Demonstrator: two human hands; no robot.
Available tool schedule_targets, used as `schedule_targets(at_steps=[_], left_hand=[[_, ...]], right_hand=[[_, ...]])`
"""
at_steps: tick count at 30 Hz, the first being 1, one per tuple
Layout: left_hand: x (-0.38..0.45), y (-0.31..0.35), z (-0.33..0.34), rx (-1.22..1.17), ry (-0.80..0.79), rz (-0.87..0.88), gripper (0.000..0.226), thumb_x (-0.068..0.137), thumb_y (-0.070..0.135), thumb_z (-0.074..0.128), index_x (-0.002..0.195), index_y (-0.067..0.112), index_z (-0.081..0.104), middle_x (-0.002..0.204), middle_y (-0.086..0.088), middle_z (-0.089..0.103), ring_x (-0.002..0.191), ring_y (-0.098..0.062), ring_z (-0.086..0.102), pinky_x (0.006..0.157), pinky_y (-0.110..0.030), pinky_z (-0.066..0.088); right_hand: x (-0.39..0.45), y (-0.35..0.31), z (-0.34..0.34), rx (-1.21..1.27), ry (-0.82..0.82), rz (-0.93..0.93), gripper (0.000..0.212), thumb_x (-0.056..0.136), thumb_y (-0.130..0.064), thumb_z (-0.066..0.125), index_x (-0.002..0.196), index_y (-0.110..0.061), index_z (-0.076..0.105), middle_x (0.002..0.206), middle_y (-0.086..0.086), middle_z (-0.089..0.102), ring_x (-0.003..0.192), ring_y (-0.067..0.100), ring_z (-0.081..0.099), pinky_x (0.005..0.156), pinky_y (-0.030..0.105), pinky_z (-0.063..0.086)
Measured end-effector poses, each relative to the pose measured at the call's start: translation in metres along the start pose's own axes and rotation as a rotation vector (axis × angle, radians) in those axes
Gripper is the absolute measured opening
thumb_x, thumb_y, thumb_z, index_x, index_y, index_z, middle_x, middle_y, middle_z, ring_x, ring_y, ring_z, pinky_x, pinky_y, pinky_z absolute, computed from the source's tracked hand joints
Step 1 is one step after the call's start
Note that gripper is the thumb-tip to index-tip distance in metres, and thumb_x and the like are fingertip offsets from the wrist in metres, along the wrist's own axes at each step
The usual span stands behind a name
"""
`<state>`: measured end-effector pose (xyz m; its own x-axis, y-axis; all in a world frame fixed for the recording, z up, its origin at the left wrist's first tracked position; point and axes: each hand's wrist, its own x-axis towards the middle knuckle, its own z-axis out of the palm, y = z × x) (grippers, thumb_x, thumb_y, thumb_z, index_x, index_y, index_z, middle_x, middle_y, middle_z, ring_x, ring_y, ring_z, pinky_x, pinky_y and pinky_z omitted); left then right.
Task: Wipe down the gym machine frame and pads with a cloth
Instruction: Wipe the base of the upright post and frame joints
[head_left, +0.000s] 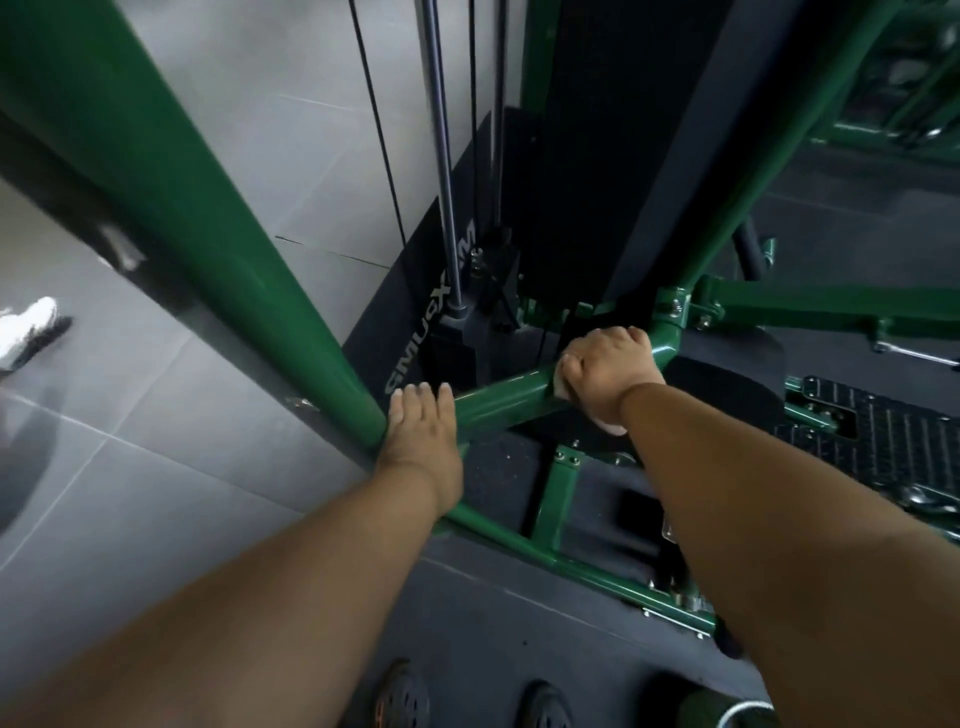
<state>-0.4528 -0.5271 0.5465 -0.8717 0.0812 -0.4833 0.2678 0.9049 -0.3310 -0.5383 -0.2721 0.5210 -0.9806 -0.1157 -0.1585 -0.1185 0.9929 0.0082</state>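
The gym machine has a green steel frame (171, 208) with a thick slanted post on the left and a low horizontal crossbar (498, 396). My right hand (608, 371) grips a pale cloth (612, 427) and presses it on the crossbar's right end, near a bolted joint; only small edges of the cloth show. My left hand (422, 426) rests with straight fingers on the foot of the slanted post, where the crossbar meets it. A black back pad (639, 156) rises behind, and a black seat pad (727, 384) lies just right of my right hand.
Black cables and a steel guide rod (441, 171) run down to the weight stack housing (457, 338). A black ribbed footplate (883, 436) is at the right. Grey floor tiles lie left, with someone's white shoe (31, 327). My dark shoes (402, 699) stand on black rubber matting.
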Motion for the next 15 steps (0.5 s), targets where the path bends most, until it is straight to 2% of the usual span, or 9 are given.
schedule_targets(at_steps=[1,3,5,6,8,11,12,15], left_hand=[[0.006,0.003,0.003,0.021,-0.017,-0.018,0.105,0.099,0.046,0.046,0.159,-0.004,-0.024,0.168,-0.027,0.007,0.156,-0.047,0.008,0.129,-0.059,-0.004],[0.015,0.007,0.011,0.063,-0.006,-0.053,0.115,0.092,0.051,0.05,0.157,-0.005,-0.026,0.154,-0.024,0.024,0.147,-0.045,0.025,0.127,-0.062,0.0],[0.017,0.008,0.018,0.085,0.011,-0.05,0.121,0.087,0.056,0.05,0.156,-0.006,-0.027,0.147,-0.021,0.028,0.14,-0.041,0.029,0.126,-0.064,0.001],[0.017,0.009,0.022,0.092,0.031,-0.044,0.122,0.086,0.059,0.05,0.156,-0.006,-0.026,0.146,-0.02,0.028,0.14,-0.04,0.029,0.125,-0.065,-0.001],[0.018,0.008,0.024,0.084,0.066,-0.038,0.122,0.086,0.063,0.048,0.158,-0.005,-0.024,0.146,-0.02,0.028,0.139,-0.039,0.029,0.125,-0.064,-0.001],[0.015,0.008,0.022,0.07,0.082,-0.042,0.122,0.087,0.067,0.047,0.159,-0.003,-0.022,0.142,-0.018,0.029,0.135,-0.039,0.032,0.126,-0.062,0.002],[0.014,0.008,0.021,0.075,0.081,-0.045,0.123,0.087,0.07,0.046,0.159,-0.003,-0.022,0.141,-0.018,0.029,0.133,-0.038,0.033,0.126,-0.062,0.003],[0.014,0.008,0.02,0.065,0.061,-0.04,0.127,0.086,0.076,0.045,0.159,-0.003,-0.022,0.139,-0.015,0.029,0.129,-0.036,0.034,0.126,-0.061,0.005]], right_hand=[[0.004,0.007,-0.002,-0.018,-0.013,0.027,0.051,0.093,-0.05,0.019,0.085,-0.034,0.067,0.099,-0.004,0.064,0.106,0.027,0.059,0.102,0.048,0.035],[0.014,0.013,-0.011,-0.133,-0.12,-0.006,0.039,0.095,-0.046,0.03,0.093,-0.033,0.066,0.097,-0.007,0.062,0.104,0.029,0.059,0.093,0.045,0.038],[0.021,0.008,-0.018,-0.225,-0.211,-0.096,0.018,0.1,-0.035,0.044,0.104,-0.032,0.061,0.1,-0.007,0.061,0.103,0.032,0.061,0.089,0.043,0.042],[0.024,0.002,-0.02,-0.258,-0.244,-0.129,0.014,0.1,-0.035,0.047,0.105,-0.032,0.06,0.102,-0.008,0.064,0.101,0.032,0.062,0.089,0.043,0.045],[0.023,-0.02,-0.026,-0.285,-0.286,-0.207,0.016,0.096,-0.043,0.05,0.101,-0.033,0.061,0.104,-0.009,0.067,0.099,0.029,0.066,0.086,0.045,0.054],[0.007,-0.063,-0.028,-0.178,-0.222,-0.427,0.039,0.092,-0.057,0.043,0.106,-0.031,0.068,0.104,-0.01,0.067,0.098,0.027,0.067,0.08,0.045,0.058],[0.003,-0.073,-0.03,-0.124,-0.204,-0.434,0.041,0.095,-0.056,0.041,0.107,-0.031,0.07,0.105,-0.009,0.066,0.099,0.027,0.065,0.083,0.045,0.057],[0.008,-0.064,-0.03,0.084,-0.21,-0.288,0.044,0.1,-0.05,0.033,0.104,-0.028,0.07,0.107,-0.003,0.071,0.102,0.026,0.064,0.089,0.041,0.055]])
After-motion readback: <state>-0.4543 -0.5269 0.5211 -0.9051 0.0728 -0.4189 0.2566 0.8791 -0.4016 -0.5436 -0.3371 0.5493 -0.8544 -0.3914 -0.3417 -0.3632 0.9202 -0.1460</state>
